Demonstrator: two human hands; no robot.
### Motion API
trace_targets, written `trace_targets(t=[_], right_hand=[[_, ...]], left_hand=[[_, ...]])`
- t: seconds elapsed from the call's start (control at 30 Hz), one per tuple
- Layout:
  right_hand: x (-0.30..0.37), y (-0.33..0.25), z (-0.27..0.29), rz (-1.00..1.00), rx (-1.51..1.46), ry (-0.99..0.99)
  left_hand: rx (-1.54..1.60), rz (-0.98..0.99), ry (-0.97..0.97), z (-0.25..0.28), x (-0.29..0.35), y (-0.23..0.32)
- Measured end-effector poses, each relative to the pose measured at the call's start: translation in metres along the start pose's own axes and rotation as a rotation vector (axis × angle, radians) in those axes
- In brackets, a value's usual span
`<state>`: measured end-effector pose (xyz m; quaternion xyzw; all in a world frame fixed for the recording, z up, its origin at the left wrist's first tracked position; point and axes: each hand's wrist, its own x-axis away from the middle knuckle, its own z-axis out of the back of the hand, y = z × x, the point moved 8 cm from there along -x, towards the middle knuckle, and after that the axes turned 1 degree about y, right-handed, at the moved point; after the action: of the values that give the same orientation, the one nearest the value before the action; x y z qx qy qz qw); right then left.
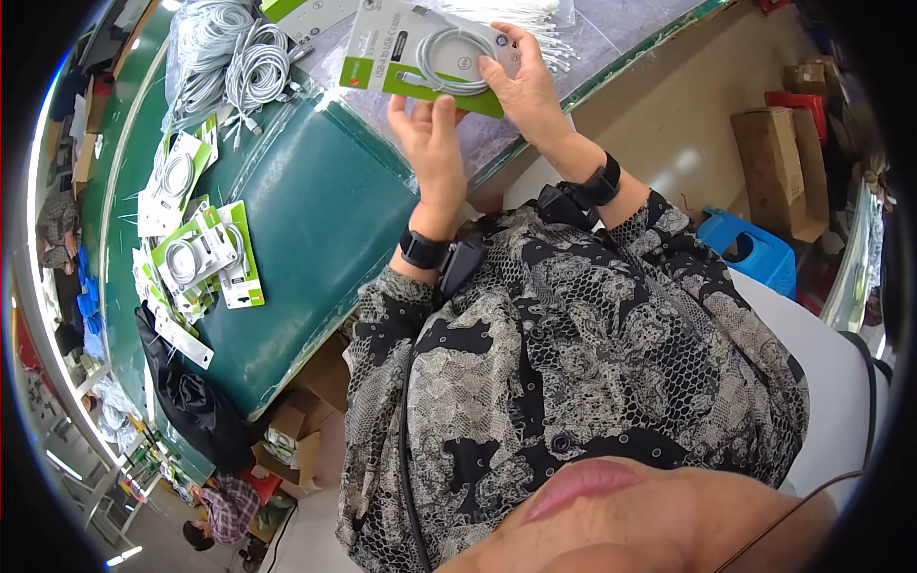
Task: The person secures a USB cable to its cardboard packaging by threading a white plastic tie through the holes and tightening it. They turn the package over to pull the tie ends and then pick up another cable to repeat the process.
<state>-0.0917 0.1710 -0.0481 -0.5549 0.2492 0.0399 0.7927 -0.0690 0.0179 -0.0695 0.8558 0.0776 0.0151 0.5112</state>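
Head view shows the left hand (432, 148) and right hand (531, 100) with fingers gripping a carded grey cable (430, 59) by its lower edge and right end, above the table (334, 181) near its wearer-side edge, where a loosened pinch could drop it.

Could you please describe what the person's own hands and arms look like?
The left hand and right hand are ungloved. Black wristbands circle both wrists, with black box-shaped devices beside them. Loose black-and-beige patterned fabric sleeves, with net-like and mottled motifs, cover the arms above.
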Motion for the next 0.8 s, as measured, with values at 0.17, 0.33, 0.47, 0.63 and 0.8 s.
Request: trace_targets(t=[0.17,0.33,0.47,0.63,0.8], right_hand=[[0.003,0.001,-0.006,-0.248,-0.266,-0.047],[0.015,0.001,-0.021,-0.282,-0.208,-0.067],[-0.004,-0.016,-0.007,0.032,0.247,-0.074],[-0.001,-0.021,-0.008,-0.033,0.113,-0.14],[-0.018,-0.071,0.003,0.548,0.294,-0.038]], left_hand=[[-0.004,0.016,-0.02,0.0,0.014,-0.02],[-0.074,0.188,-0.102,-0.007,0.0,-0.027],[0.088,0.211,-0.124,-0.019,0.001,-0.008],[0.173,0.126,-0.108,-0.009,-0.002,-0.009],[0.1,0.143,-0.064,-0.001,-0.001,-0.013]])
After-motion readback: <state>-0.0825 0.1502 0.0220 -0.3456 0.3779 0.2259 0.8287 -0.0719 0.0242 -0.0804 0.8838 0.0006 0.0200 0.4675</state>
